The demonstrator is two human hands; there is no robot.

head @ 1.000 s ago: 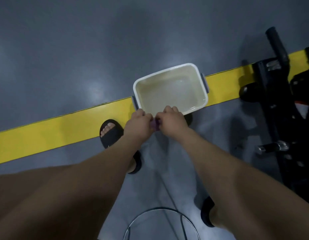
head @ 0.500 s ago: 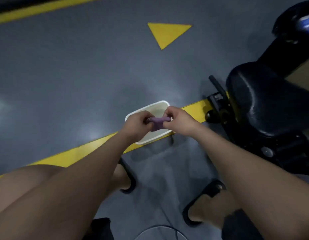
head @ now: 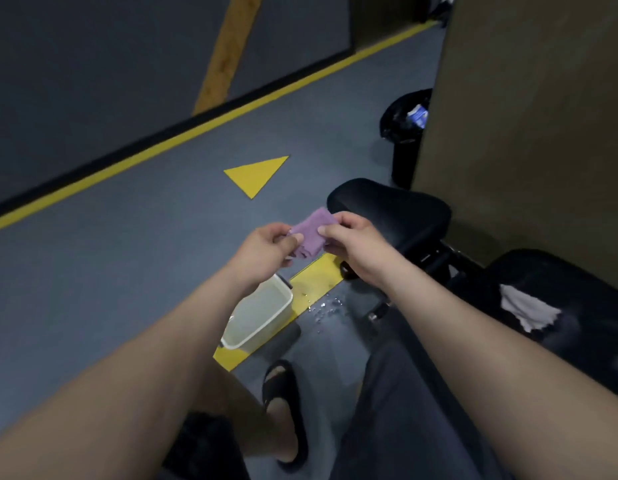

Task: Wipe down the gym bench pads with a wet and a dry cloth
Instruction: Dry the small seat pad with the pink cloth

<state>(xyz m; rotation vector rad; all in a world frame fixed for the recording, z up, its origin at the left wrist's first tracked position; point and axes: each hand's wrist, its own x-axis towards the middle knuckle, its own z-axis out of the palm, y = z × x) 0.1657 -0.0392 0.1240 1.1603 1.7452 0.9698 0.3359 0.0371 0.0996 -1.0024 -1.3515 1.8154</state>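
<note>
Both hands have lifted away from the basin since half a second ago, and the cloth that was twisted into a tight roll between them is now partly opened out.

In the head view, the left hand (head: pixel 269 249) pinches the left edge of the purple cloth (head: pixel 312 237) between thumb and curled fingers. The right hand (head: pixel 356 247) pinches the right edge the same way, thumb on top. The cloth hangs between the two grips as a small, soft, nappy rectangle. Its upper part is flat and its lower part is bunched into folds under the fingers.

Below the grip and nearer the person, partly hidden by the left wrist, sits the white basin (head: pixel 289 301), a smooth rounded-corner plastic tub holding pale water. It stands on a yellow floor stripe (head: pixel 318 275). Scattered water drops (head: pixel 326 306) glisten on the grey floor just right of the basin.

Just beyond and to the right of the right hand lies a bench pad (head: pixel 397 209), black, rounded and faintly glossy like vinyl. Further right and nearer is a second black pad (head: pixel 560 282) with a crumpled white cloth (head: pixel 527 308) lying on it, well apart from the grip.

Beyond the hands a flat yellow triangle (head: pixel 257 174) marks the floor. A black sandal (head: pixel 283 386) is on the foot below the basin.
</note>
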